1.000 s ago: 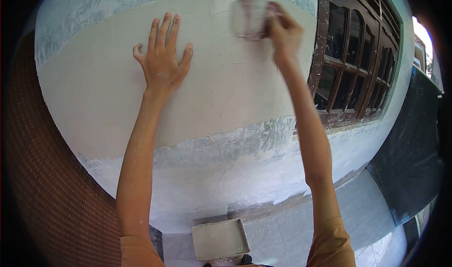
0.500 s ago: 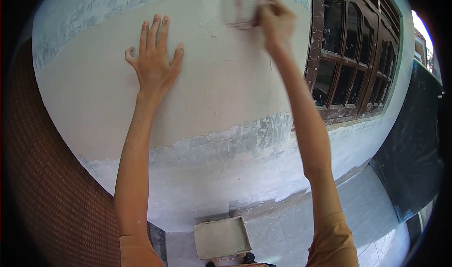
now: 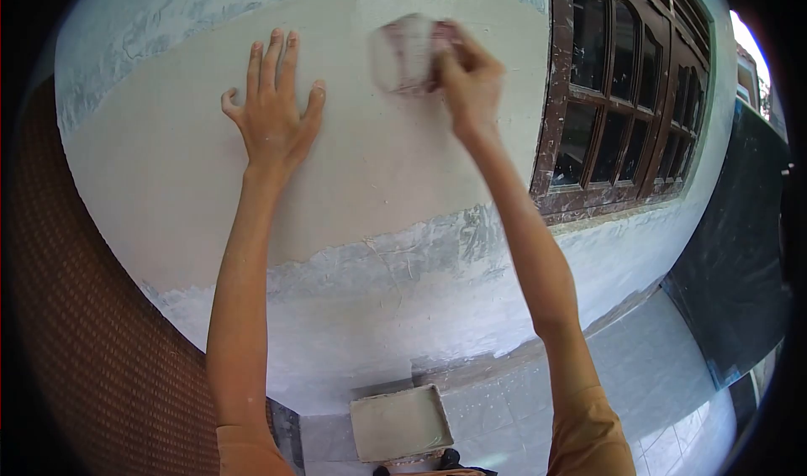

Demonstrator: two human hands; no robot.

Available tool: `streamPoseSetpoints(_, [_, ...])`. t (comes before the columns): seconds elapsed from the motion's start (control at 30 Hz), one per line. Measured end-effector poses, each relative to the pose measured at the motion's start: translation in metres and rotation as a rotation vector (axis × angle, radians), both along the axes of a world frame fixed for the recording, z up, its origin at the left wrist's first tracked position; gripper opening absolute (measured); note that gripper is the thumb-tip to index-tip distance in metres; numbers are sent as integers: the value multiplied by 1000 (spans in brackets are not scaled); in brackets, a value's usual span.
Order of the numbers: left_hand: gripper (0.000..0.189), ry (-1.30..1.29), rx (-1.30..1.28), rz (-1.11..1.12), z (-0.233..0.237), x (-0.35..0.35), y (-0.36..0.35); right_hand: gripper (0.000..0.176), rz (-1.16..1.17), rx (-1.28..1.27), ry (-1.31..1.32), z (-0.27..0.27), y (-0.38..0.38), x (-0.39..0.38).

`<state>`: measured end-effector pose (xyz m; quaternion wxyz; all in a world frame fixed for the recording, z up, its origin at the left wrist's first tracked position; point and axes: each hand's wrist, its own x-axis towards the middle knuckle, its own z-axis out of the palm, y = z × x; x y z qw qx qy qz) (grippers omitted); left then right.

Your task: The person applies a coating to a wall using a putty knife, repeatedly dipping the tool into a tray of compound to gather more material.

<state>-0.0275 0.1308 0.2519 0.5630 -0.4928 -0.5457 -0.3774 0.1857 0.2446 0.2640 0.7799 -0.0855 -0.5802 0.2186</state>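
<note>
My left hand [image 3: 273, 115] lies against the coated wall [image 3: 361, 173] with its fingers spread, holding nothing. To its right, my right hand [image 3: 471, 77] grips the dark reddish handle side of a flat scraper [image 3: 405, 54]. The scraper's pale, smeared blade is blurred by motion and lies over the upper part of the wall. A smooth beige coat covers the middle of the wall, with rougher grey-white patches above and below it.
A brown wooden window [image 3: 618, 98] with glass panes is at the right. A rectangular tray [image 3: 402, 426] of pale paste rests on the tiled floor [image 3: 504, 409] below. Brown woven material [image 3: 101, 308] borders the left; a dark panel [image 3: 727, 249] stands far right.
My right hand and the scraper have moved left and down across the wall. My left hand stays in the same place. The view has shifted slightly.
</note>
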Motion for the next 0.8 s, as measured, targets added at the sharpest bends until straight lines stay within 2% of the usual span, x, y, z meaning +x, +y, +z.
streamPoseSetpoints(0.1, [67, -12, 10, -24, -1, 1, 4, 35, -59, -73, 135, -1, 21, 60])
streamPoseSetpoints(0.17, [67, -26, 17, -31, -3, 1, 5, 34, 25, -23, 355, -1, 25, 89])
streamPoseSetpoints(0.27, [66, -35, 17, -42, -3, 2, 6, 35, 47, 45, 326, -6, 8, 78])
streamPoseSetpoints(0.3, [65, -31, 16, -34, -3, 2, 6, 34, 86, 41, 152, -13, -12, 63])
streamPoseSetpoints(0.33, [65, -29, 11, -39, -3, 3, 6, 34, 116, -29, 125, -15, -28, 38])
streamPoseSetpoints(0.43, [64, -43, 8, -44, -3, 2, 3, 35, 145, 56, -15, -36, -22, -4])
streamPoseSetpoints(0.5, [63, -56, 5, -22, -3, 3, 3, 35, 197, -44, -4, -42, -5, 22])
streamPoseSetpoints(0.57, [63, -63, 12, -54, -4, 2, 4, 34, -3, -103, 119, -44, 13, 62])
streamPoseSetpoints(0.63, [63, -73, 5, -92, -7, 2, 5, 36, 11, -19, 276, -48, 19, 96])
streamPoseSetpoints(0.73, [60, -67, -30, -114, -16, 6, -12, 38, 22, -105, 281, -53, -10, 100])
streamPoseSetpoints(0.8, [73, -181, -160, -157, -26, 8, -28, 39, 60, -135, 219, -63, -37, 82])
